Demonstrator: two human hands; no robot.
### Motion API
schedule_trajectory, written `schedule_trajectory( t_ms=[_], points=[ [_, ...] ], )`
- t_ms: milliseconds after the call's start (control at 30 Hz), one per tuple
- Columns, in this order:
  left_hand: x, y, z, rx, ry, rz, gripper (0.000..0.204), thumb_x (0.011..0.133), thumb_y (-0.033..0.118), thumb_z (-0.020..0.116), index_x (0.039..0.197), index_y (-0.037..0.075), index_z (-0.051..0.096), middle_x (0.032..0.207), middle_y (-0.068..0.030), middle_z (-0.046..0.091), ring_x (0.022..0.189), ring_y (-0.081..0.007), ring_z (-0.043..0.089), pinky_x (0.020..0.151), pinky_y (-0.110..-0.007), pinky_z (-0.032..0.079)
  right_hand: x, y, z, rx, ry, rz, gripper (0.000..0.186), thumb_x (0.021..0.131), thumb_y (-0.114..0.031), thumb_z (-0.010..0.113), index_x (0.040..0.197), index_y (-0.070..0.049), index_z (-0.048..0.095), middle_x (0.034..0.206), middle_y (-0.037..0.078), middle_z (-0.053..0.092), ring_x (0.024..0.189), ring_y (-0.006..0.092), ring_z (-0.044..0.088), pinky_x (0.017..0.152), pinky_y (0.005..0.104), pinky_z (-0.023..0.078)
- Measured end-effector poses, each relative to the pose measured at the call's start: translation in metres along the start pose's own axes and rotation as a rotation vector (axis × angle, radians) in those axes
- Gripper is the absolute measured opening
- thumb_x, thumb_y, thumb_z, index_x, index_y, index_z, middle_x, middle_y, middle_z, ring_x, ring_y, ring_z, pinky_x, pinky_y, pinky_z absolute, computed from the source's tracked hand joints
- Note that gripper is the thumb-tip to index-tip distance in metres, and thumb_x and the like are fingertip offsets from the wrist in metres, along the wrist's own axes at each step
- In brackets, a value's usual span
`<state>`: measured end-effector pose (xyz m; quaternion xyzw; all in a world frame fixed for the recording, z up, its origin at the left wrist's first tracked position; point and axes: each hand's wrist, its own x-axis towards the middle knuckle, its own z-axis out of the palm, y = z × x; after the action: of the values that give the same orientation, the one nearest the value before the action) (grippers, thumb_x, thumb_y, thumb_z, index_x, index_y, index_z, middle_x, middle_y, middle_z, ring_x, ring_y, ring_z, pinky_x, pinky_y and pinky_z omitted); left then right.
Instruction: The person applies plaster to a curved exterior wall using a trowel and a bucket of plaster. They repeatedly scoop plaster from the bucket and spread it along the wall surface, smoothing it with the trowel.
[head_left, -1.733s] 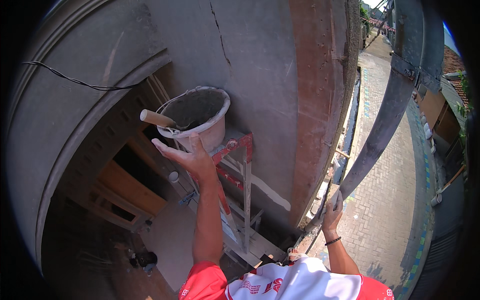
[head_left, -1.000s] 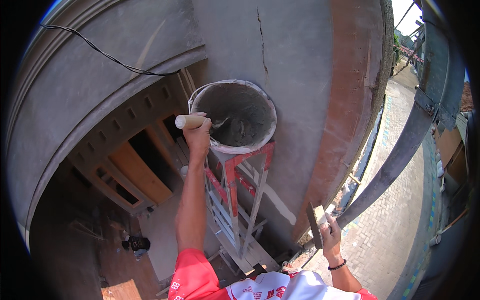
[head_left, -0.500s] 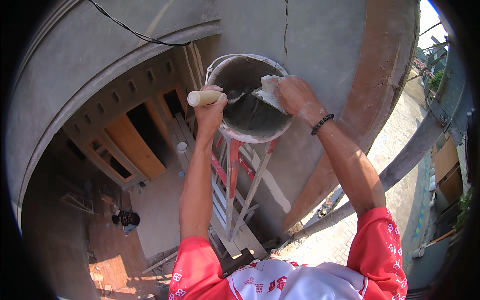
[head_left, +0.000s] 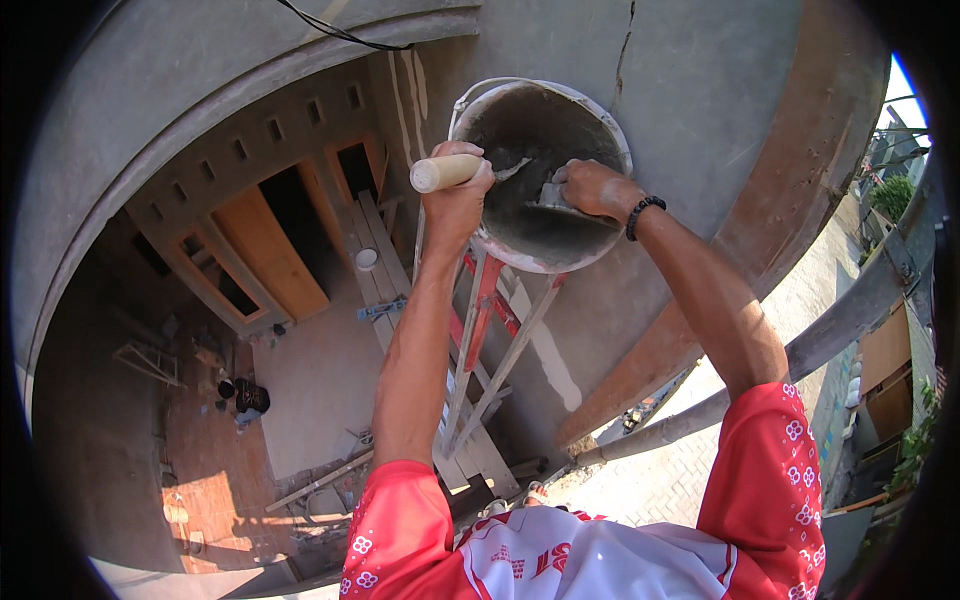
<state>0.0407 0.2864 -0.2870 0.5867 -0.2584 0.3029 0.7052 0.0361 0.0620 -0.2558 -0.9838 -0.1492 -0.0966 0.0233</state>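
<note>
Head view: left hand (head_left: 457, 205) clasps cream cylindrical handle (head_left: 440, 172), right hand (head_left: 602, 189) grey mortar-smeared tool (head_left: 552, 196); hard scraping could tip round white bucket (head_left: 622, 143).

We have the bucket (head_left: 535, 100) on the ladder (head_left: 482, 305), mortar (head_left: 515, 228) inside, the wall (head_left: 690, 140) to its right, the door (head_left: 268, 245) far left.

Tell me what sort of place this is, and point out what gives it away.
Probably a house being built or renovated: a bucket of what looks like mortar perched on a frame, a bare grey wall with a crack, and planks below.
</note>
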Motion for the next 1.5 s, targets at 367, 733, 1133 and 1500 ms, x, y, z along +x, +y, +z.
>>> schedule_trajectory(
  t_ms=[367, 733, 1133, 1500],
  points=[
    [0.004, -0.003, 0.002, 0.059, 0.020, -0.007, 0.019, 0.075, -0.002, 0.069, 0.091, 0.006, 0.062, 0.085, 0.0004, 0.058, 0.080, -0.0095, 0.056, 0.074, -0.025, 0.046, -0.003, -0.010, 0.014, 0.420, -0.114, 0.072, 0.026, 0.089, -0.013, 0.046, 0.093, 0.000, 0.069, 0.083, 0.013, 0.063, 0.049, 0.0196, 0.059, 0.041, 0.0314, 0.047],
    [0.011, 0.000, 0.006, 0.079, -0.004, -0.003, 0.020, 0.071, 0.000, 0.068, 0.090, 0.006, 0.063, 0.083, -0.0011, 0.060, 0.078, -0.0115, 0.058, 0.075, -0.027, 0.047, -0.029, -0.065, -0.008, 1.224, 0.001, 0.540, 0.025, 0.085, -0.009, 0.047, 0.065, 0.001, 0.060, 0.059, 0.009, 0.055, 0.039, 0.0167, 0.048, 0.032, 0.0326, 0.032],
    [0.013, 0.006, 0.003, 0.164, -0.044, 0.050, 0.025, 0.078, -0.001, 0.071, 0.102, 0.004, 0.064, 0.105, -0.0037, 0.061, 0.099, -0.0130, 0.056, 0.090, -0.026, 0.042, -0.028, -0.054, -0.001, 1.170, -0.031, 0.525, 0.024, 0.088, -0.015, 0.050, 0.067, -0.009, 0.061, 0.057, 0.000, 0.048, 0.040, 0.0108, 0.042, 0.035, 0.0302, 0.032],
    [0.022, 0.023, 0.005, 0.244, -0.052, 0.074, 0.044, 0.081, 0.001, 0.073, 0.122, 0.000, 0.060, 0.122, -0.0093, 0.060, 0.111, -0.0177, 0.056, 0.099, -0.030, 0.041, -0.045, -0.072, -0.008, 1.402, -0.006, 0.531, 0.023, 0.089, -0.012, 0.045, 0.071, -0.007, 0.060, 0.056, 0.001, 0.046, 0.036, 0.0123, 0.036, 0.034, 0.0312, 0.027]
  ],
)
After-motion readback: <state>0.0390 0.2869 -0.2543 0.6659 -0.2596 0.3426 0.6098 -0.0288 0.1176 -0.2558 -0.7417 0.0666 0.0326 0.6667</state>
